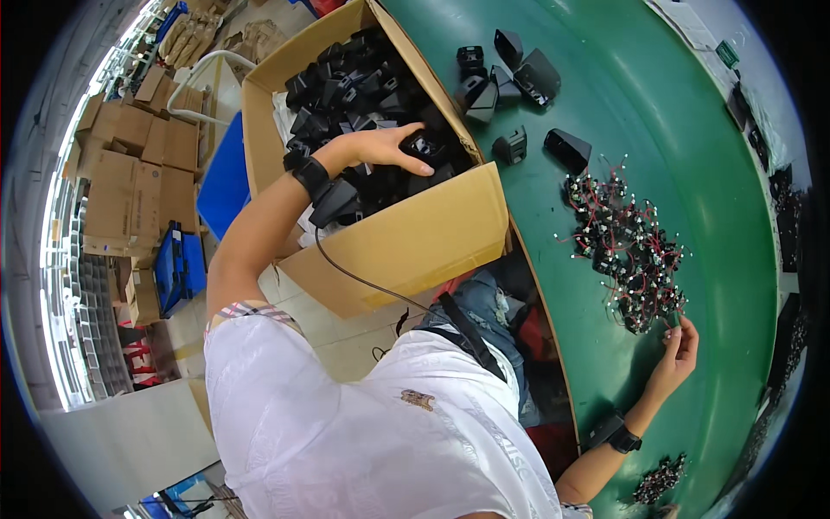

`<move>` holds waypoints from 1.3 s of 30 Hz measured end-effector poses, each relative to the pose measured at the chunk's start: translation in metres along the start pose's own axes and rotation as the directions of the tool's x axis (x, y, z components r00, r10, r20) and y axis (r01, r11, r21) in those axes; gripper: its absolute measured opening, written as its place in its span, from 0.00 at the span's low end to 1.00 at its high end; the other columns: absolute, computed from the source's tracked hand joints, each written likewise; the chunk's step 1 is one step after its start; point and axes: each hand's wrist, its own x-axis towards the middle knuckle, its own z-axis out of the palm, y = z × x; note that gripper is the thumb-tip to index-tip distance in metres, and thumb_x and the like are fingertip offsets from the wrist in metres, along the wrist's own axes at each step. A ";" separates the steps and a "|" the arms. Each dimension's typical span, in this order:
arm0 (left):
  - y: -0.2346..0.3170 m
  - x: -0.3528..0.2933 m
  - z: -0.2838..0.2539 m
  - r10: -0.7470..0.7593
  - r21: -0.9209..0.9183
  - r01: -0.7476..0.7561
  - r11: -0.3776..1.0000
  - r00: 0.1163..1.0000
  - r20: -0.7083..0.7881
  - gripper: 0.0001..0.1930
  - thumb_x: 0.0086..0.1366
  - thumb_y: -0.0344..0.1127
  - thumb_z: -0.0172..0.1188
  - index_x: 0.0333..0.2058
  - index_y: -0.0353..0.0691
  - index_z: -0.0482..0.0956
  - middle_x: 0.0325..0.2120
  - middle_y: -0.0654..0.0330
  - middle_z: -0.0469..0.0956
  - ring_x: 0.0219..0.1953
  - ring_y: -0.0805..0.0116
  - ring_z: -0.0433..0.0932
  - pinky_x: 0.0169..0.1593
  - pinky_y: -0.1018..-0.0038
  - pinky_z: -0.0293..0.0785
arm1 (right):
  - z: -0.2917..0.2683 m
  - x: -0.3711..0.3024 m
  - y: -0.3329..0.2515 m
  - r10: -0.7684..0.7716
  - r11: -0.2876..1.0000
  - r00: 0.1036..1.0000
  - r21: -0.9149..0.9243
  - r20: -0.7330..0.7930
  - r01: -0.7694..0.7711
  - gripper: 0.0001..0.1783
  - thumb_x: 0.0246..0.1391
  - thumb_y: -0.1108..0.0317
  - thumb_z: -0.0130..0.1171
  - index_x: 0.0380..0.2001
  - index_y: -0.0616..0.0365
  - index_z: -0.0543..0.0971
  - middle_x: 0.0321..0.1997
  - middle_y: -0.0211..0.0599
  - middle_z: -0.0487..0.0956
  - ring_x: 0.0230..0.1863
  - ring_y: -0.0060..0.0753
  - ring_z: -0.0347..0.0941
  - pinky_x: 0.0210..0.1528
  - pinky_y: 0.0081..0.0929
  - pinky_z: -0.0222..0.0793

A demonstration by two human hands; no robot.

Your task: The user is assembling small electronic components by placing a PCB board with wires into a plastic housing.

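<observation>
My left hand (385, 149) reaches into an open cardboard box (406, 251) filled with black plastic housings (337, 95). Its thumb and forefinger are around one black housing (424, 147) near the box's right side; the other fingers are partly hidden. Over on the green table (657, 104), my right hand (679, 353) is at the near end of a heap of small black parts with red wires (627, 251). The thumb and forefinger are pinched together there, and what lies between them is too small to make out.
Several loose black housings (536, 78) lie at the table's far end. A smaller heap of wired parts (660, 480) and another black housing (605, 428) are near my right forearm. Cardboard boxes (130, 190), a blue crate (179, 264) and a white trolley handle (203, 65) stand left.
</observation>
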 end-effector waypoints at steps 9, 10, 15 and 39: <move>0.004 0.011 -0.002 0.076 0.097 -0.071 0.993 0.996 -0.054 0.53 0.44 0.53 0.70 0.61 0.28 0.52 0.56 0.45 0.63 0.58 0.57 0.63 0.60 0.73 0.58 | -0.005 0.000 0.003 0.006 1.000 1.000 0.026 0.001 -0.006 0.11 0.58 0.73 0.50 0.43 0.64 0.74 0.31 0.27 0.72 0.31 0.14 0.65 0.34 0.12 0.62; 0.010 0.010 -0.003 0.084 0.096 -0.079 0.992 0.995 -0.052 0.53 0.44 0.53 0.70 0.61 0.28 0.52 0.56 0.45 0.63 0.58 0.57 0.63 0.60 0.73 0.58 | -0.004 0.000 0.005 0.003 1.000 1.000 0.020 -0.005 -0.003 0.11 0.58 0.73 0.50 0.43 0.64 0.74 0.31 0.27 0.72 0.31 0.14 0.65 0.34 0.12 0.62; 0.006 0.009 0.000 0.235 0.116 -0.231 0.966 0.972 -0.024 0.51 0.41 0.52 0.72 0.57 0.24 0.59 0.58 0.41 0.61 0.61 0.54 0.60 0.62 0.72 0.55 | -0.004 -0.001 0.006 -0.001 1.000 1.000 0.026 0.017 0.001 0.12 0.59 0.72 0.50 0.44 0.65 0.73 0.32 0.27 0.72 0.31 0.14 0.65 0.36 0.12 0.63; 0.031 -0.034 0.008 0.202 0.134 -0.186 0.973 0.972 -0.119 0.31 0.40 0.48 0.74 0.40 0.32 0.77 0.44 0.48 0.71 0.49 0.57 0.68 0.51 0.71 0.64 | -0.003 -0.001 0.008 -0.028 0.997 0.999 0.073 0.025 0.026 0.11 0.58 0.72 0.51 0.43 0.64 0.74 0.31 0.26 0.73 0.30 0.14 0.66 0.34 0.12 0.63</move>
